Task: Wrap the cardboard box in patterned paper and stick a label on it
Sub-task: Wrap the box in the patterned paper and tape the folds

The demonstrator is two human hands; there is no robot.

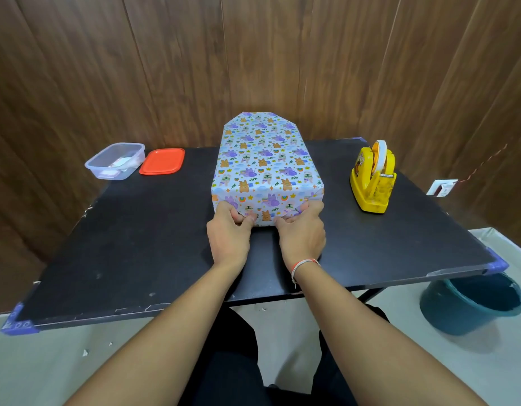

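The box (263, 162) lies in the middle of the black table (130, 244), fully covered in pale blue paper printed with purple and orange animals. Its far end rises in a folded flap with clipped corners. My left hand (230, 232) and my right hand (301, 232) both press on the lower edge of the box's near face, fingers curled onto the paper fold there. The cardboard itself is hidden under the paper. I see no label on the box.
A yellow tape dispenser (373, 180) with a white roll stands to the right of the box. At the back left sit a clear plastic container (115, 162) holding small papers and its orange lid (162, 161). A dark bucket (470, 303) stands on the floor at the right.
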